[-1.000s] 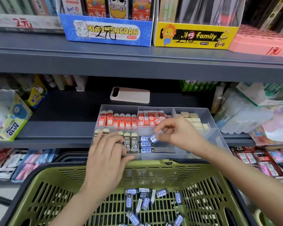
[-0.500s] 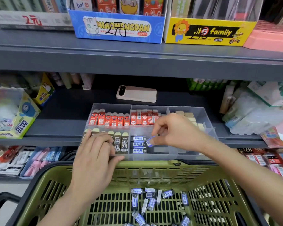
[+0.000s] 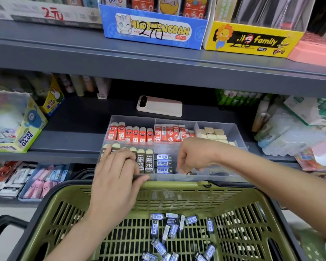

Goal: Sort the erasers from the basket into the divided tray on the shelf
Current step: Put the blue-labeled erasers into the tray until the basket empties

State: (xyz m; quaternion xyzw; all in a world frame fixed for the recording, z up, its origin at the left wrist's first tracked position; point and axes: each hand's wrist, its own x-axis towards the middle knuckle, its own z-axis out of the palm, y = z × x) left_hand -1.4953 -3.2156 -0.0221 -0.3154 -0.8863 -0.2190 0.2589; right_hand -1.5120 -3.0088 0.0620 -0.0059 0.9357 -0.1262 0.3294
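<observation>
The person shows only as two bare arms, the left hand (image 3: 117,178) and right hand (image 3: 194,155) both uncovered, with slender fingers (image 3: 120,157), and the left forearm (image 3: 79,234) and right forearm (image 3: 262,178) bare to the picture's near edge.

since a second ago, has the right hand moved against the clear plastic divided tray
Yes: the right hand has dipped lower into the clear plastic divided tray, toward its front wall, beside the blue-labelled erasers.

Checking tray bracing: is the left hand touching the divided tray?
Touching. Head view: the left hand lies over the divided tray at its front wall, thumb along the rim.
</observation>
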